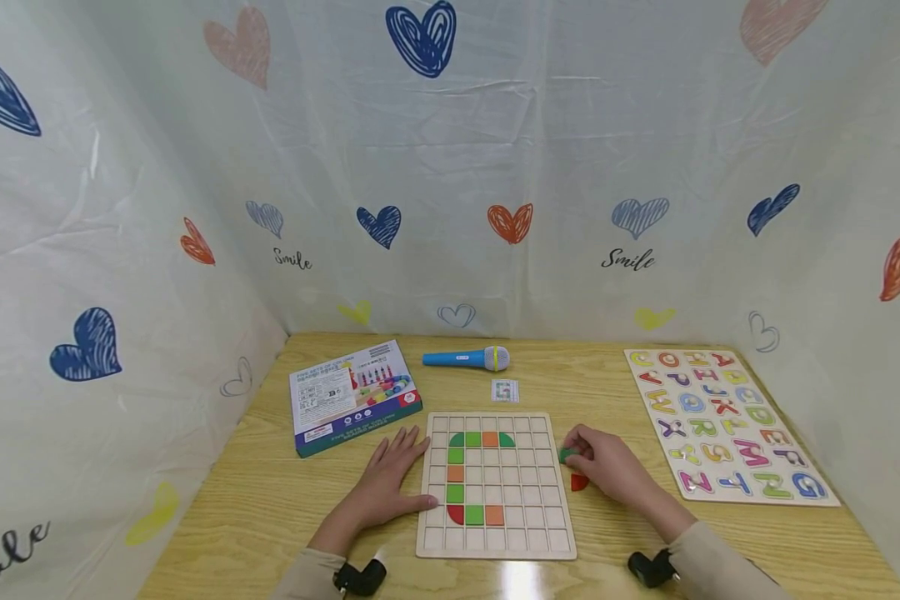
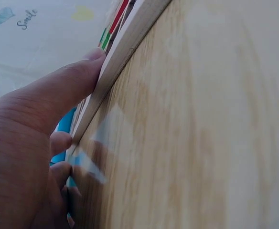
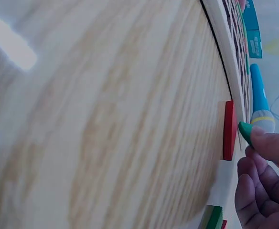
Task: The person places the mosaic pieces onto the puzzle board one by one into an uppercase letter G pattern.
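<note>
A wooden grid board (image 1: 529, 475) lies flat in front of me, with green, orange and red pieces set in its squares in a C-like outline. My left hand (image 1: 386, 483) is spread along the board's left side. In the left wrist view its thumb (image 2: 77, 76) rests against the board's edge. Just beyond the right edge, my right hand (image 1: 607, 468) pinches a green piece (image 3: 245, 132) between thumb and fingers. A red piece (image 1: 579, 482) with a curved side lies on the table beneath that hand. Another green piece (image 3: 215, 217) shows low in the right wrist view.
A colourful box (image 1: 356, 396) lies at the back left. Behind the board are a blue toy microphone (image 1: 465, 359) and a small printed card (image 1: 505, 391). An alphabet puzzle board (image 1: 727, 425) lies at the right. A heart-printed curtain (image 1: 450, 167) encloses the wooden table (image 1: 255, 500).
</note>
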The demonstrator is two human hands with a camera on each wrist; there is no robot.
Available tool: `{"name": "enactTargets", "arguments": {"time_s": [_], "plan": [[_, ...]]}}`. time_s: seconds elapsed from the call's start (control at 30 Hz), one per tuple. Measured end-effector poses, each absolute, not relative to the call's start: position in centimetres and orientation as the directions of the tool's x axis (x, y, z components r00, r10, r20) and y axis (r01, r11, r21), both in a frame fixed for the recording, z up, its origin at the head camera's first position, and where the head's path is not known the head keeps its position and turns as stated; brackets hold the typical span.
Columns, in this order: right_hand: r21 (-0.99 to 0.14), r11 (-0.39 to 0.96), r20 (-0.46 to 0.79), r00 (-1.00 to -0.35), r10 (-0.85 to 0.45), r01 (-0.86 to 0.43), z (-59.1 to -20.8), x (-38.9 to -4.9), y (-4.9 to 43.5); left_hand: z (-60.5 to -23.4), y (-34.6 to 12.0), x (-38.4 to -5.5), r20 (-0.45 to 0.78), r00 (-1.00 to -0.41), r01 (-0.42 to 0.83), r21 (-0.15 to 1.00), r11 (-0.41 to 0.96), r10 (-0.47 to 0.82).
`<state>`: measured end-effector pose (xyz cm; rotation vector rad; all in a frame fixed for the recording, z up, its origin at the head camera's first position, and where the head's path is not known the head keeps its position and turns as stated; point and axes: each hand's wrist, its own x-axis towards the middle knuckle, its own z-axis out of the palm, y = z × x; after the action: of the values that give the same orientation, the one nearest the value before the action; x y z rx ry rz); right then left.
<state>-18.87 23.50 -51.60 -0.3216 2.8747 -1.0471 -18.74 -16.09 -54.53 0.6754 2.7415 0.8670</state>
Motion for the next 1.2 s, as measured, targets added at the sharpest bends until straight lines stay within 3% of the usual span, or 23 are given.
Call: {"name": "enactTargets", "arguments": {"time_s": [0.27, 0.5, 0.67, 1.2], "plan": [[-0.705, 0.672, 0.044, -0.959, -0.28, -0.229, -51.0, -18.4, 22.9, -54.7, -16.2, -18.8, -0.056, -0.879, 0.361, 0.571, 0.737, 0.474], [-0.739, 0.581, 0.033, -0.879, -0.475, -0.341, -51.1, -17.5, 21.3, -54.7, -16.1, -18.8, -0.064, -0.88, 0.352, 0.576, 0.737, 0.47], [-0.779, 0.52, -0.008, -0.824, -0.567, -0.35, -51.4, -16.7, 20.0, -54.7, -16.2, -18.7, -0.064, -0.882, 0.348, 0.581, 0.736, 0.467], [-0.787, 0.526, -0.073, -0.799, -0.597, -0.321, -51.7, -15.6, 17.3, -54.7, -16.2, -18.8, -0.066, -0.879, 0.35, 0.584, 0.733, 0.472]]}}
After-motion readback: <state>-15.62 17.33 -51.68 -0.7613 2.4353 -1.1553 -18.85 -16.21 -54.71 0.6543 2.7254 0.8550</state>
